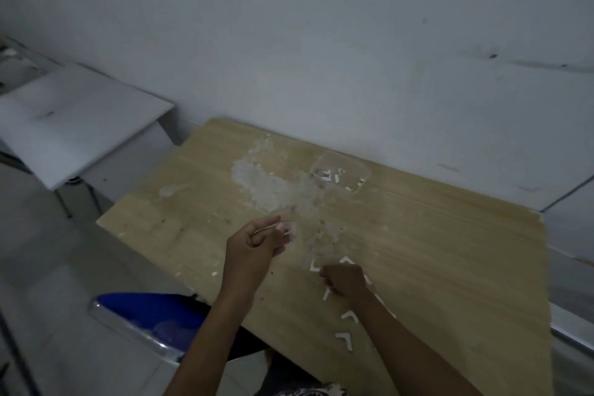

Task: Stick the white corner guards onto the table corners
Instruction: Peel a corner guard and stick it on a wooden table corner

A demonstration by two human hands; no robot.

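Bare wooden table [434, 267] corners are seen; white L-shaped corner guards [348, 318] lie loose, left hand [254, 247] pinching something small and pale, right hand [345, 280] curled.

Right hand [345, 280] covers some guards [345, 340] at lower centre; what the blurred left hand [257, 244] pinches is unclear. Tabletop [450, 267] cut off below.

Corner guards [348, 320] lie on the table [450, 267], container [340, 172] behind.
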